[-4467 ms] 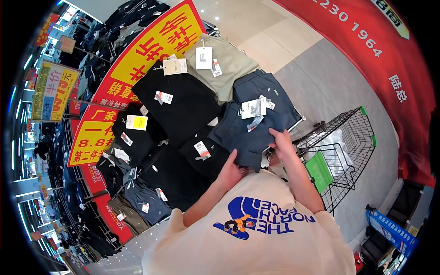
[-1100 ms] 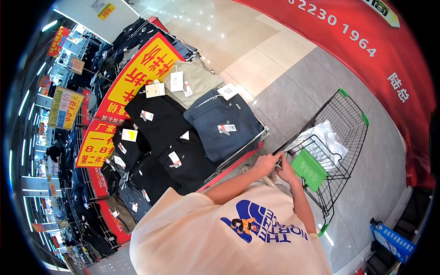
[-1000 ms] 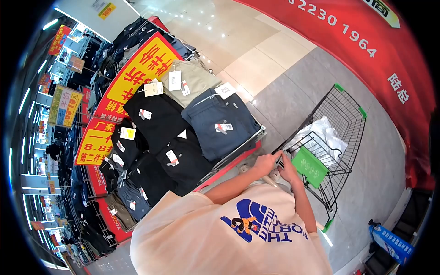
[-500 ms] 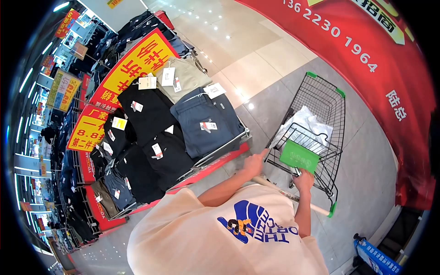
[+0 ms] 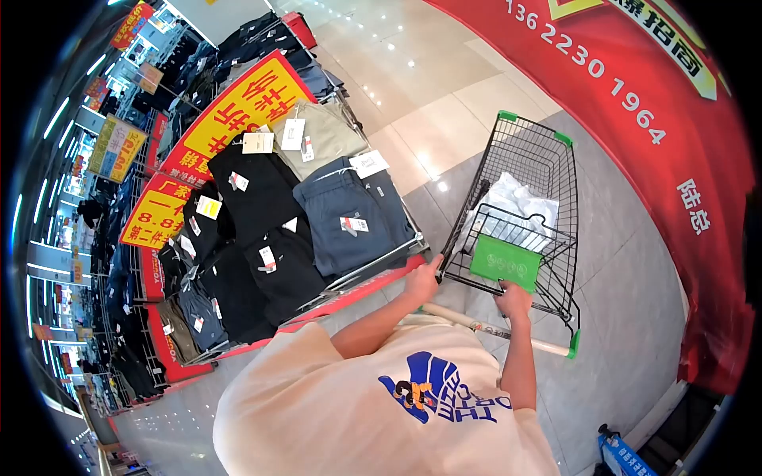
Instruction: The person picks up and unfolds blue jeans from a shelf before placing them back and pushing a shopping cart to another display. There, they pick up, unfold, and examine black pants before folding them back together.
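Note:
A black wire shopping cart (image 5: 559,170) with green corners stands in front of me. My left hand (image 5: 423,285) is closed around its left rear frame, right beside the rack of trousers. Just below the lower edge of the cart's green panel (image 5: 506,263), my right hand (image 5: 514,301) is closed on the cart's rear edge, with a small dark part showing at the fingertips. The cart's pale handlebar (image 5: 452,316) runs beneath both forearms, nearer my body. White plastic bags (image 5: 514,198) lie inside the basket.
To the left, a display rack holds folded dark trousers (image 5: 345,222) with tags, under yellow and red sale signs (image 5: 238,115). A red banner (image 5: 635,103) borders the right side. At the lower right stands a blue object (image 5: 623,456). Tiled floor (image 5: 436,135) stretches ahead.
The cart and both hands have shifted slightly left and up in view. A shiny bit at my right hand's fingers no longer shows. Both hands stay on the cart.

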Available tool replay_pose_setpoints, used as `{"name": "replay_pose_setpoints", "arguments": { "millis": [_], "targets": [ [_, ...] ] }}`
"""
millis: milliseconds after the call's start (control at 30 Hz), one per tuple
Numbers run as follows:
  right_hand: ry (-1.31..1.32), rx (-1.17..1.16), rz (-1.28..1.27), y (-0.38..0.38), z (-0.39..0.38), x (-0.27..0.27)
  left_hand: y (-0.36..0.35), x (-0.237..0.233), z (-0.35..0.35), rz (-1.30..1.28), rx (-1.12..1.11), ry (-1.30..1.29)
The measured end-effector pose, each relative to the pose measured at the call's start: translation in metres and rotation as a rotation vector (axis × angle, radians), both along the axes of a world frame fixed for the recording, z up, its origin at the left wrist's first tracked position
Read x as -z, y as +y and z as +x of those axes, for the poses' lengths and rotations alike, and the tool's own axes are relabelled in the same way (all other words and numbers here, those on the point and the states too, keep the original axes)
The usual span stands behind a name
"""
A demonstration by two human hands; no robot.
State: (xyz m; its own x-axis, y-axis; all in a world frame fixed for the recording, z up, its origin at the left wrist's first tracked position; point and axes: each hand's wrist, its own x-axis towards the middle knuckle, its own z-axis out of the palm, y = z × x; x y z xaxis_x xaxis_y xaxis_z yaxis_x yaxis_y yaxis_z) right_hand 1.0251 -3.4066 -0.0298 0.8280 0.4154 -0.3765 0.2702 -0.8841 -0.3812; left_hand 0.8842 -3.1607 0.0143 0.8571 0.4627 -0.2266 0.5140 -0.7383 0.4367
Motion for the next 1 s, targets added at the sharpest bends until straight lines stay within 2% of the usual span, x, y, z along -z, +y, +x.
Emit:
{"name": "replay_pose_setpoints", "arguments": {
  "millis": [167, 267, 400, 433, 500, 733, 900, 1000],
  "targets": [
    [-0.032, -0.061, 0.010, 0.012, 0.041, -0.006, 0.004, -0.004, 0.026, -0.067, -0.053, 0.001],
    [-0.023, -0.096, 0.000, 0.019, 0.060, -0.007, 0.006, 0.002, 0.035, -0.024, -0.056, -0.055],
    [-0.062, -0.175, -0.016, 0.034, 0.102, -0.008, 0.013, -0.019, 0.067, -0.043, -0.104, -0.107],
    [-0.061, -0.175, -0.018, 0.030, 0.101, -0.011, 0.009, -0.027, 0.068, -0.045, -0.103, -0.106],
    [-0.054, -0.189, -0.021, 0.040, 0.121, -0.016, 0.013, -0.042, 0.088, -0.114, -0.154, 0.071],
    [-0.043, -0.245, -0.045, 0.063, 0.181, -0.031, 0.031, -0.034, 0.133, -0.106, -0.209, 0.003],
    [0.048, -0.260, -0.152, 0.085, 0.219, -0.056, 0.048, -0.046, 0.165, -0.165, -0.230, -0.004],
    [0.118, -0.300, -0.198, 0.102, 0.245, -0.050, 0.060, -0.045, 0.187, -0.133, -0.232, -0.004]
  ]
}}
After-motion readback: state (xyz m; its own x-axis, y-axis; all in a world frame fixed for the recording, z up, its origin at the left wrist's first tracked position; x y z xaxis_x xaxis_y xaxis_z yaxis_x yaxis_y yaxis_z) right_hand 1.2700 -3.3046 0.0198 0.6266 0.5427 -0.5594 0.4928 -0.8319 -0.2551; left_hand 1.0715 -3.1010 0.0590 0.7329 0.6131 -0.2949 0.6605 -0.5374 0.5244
